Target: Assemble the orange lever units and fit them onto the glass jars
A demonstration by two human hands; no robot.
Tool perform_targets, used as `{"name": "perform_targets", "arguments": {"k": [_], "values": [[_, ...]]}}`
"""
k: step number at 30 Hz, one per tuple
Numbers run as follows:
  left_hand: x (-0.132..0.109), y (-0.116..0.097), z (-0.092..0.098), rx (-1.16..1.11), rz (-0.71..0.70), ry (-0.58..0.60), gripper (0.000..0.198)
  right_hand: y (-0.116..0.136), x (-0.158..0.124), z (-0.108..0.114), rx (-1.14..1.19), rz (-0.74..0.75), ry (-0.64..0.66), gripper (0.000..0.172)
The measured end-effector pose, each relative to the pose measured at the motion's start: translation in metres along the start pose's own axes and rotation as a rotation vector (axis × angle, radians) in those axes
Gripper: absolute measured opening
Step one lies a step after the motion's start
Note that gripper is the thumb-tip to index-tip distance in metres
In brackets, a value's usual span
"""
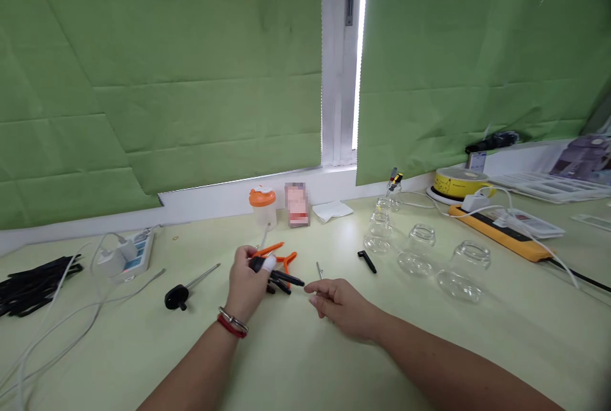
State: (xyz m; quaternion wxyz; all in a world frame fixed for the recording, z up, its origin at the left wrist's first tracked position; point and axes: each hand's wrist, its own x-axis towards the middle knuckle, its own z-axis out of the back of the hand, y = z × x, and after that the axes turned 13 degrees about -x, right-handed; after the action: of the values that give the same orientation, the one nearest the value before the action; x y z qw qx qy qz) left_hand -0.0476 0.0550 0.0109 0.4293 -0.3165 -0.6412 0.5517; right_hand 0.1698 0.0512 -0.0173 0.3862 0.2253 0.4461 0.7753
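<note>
My left hand (248, 284) is closed around a small black tool (281, 278) whose tip points right; one finger wears a white wrap. Just behind it lie orange plastic pieces (281, 254). My right hand (341, 303) rests on the table to the right, fingers curled and pinched toward the black tool's tip; what it holds, if anything, is too small to name. A thin metal pin (319, 269) lies just behind my right hand. A short black part (367, 261) lies further right. A black-knobbed metal rod (188, 289) lies left of my left hand.
Several clear glass jars (420, 252) stand at the right. An orange-lidded cup (263, 206) and a small card stand by the window sill. A white power strip (131, 252) with cables and black strips (33, 277) lie at left; an orange power strip (501, 233) at right.
</note>
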Motion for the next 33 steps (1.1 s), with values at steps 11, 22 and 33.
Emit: {"name": "perform_targets", "arguments": {"k": [11, 22, 33], "values": [[0.073, 0.027, 0.087, 0.614, 0.042, -0.288, 0.024, -0.019, 0.006, 0.001, -0.095, -0.035, -0.098, 0.035], [0.076, 0.046, 0.083, 0.793, 0.134, -0.194, 0.026, -0.028, 0.021, 0.023, -0.462, -0.136, -0.33, 0.023], [0.08, 0.011, 0.106, 1.107, 0.125, -0.336, 0.048, -0.003, 0.017, -0.018, -0.828, 0.251, -0.321, 0.039]]}}
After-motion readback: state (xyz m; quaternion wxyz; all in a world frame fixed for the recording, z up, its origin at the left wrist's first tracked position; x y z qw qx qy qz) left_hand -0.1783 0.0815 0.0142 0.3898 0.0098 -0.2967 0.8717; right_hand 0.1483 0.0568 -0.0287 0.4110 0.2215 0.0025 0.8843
